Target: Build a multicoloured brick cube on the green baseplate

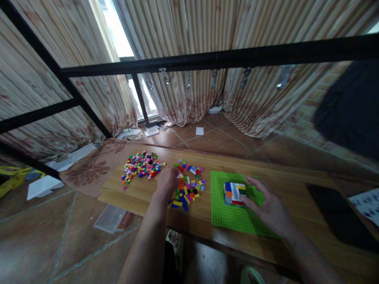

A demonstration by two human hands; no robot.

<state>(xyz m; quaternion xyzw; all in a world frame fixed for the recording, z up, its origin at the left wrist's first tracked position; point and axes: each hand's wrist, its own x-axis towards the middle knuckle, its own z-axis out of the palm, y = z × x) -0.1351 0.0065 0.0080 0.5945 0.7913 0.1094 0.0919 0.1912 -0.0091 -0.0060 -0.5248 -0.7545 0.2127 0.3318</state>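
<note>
My left hand (168,182) is at the left side of a loose heap of toy building bricks (194,194) on the wooden table. Its fingers are curled together and point away from me, so whatever they may pinch is hidden. On the green baseplate (219,215) stands a small block built of white, blue, orange, yellow and red bricks (233,192). My right hand (268,201) is beside that build, thumb and fingers apart. The thumb tip reaches the build's right front edge; whether it presses on it I cannot tell.
A bigger pile of small mixed bricks (142,165) lies on the table's left part. A dark flat panel (340,217) rests at the right, near a printed sheet (367,205). A clear plastic box (110,218) is on the tiled floor. Black metal bars (207,61) cross beyond the table.
</note>
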